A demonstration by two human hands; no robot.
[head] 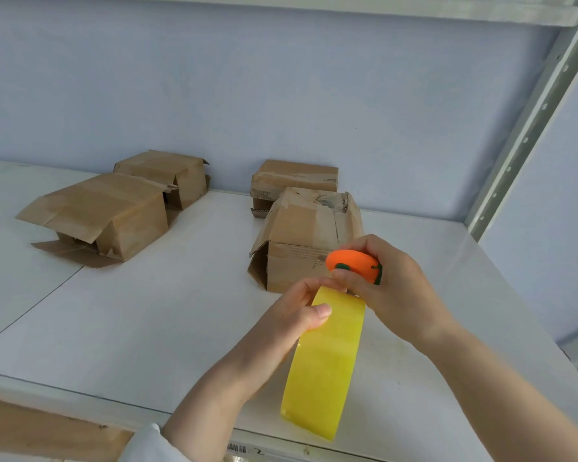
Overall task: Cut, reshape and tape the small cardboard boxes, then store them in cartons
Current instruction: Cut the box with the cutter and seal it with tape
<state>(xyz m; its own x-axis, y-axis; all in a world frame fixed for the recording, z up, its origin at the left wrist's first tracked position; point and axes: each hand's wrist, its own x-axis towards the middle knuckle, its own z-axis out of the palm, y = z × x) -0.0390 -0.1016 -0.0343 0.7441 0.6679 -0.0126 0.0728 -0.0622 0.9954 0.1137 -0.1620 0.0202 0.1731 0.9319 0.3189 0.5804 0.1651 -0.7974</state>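
Before the nearest cardboard box [301, 248] on the shelf [147, 328], the left hand [301, 311] pinches the yellow tape [324, 371] near its top and the right hand [391, 295], curled round an orange cutter [351, 263], meets it there; it looks light, floppy and sticky, best held by its edges.

On the near front edge of the shelf [154, 315] sits a small barcode label [236, 448]. Just right of it is a mark that reads like the digit 2 [258, 452]. The far right cardboard box [294, 176] carries small dark print, too blurred to read.
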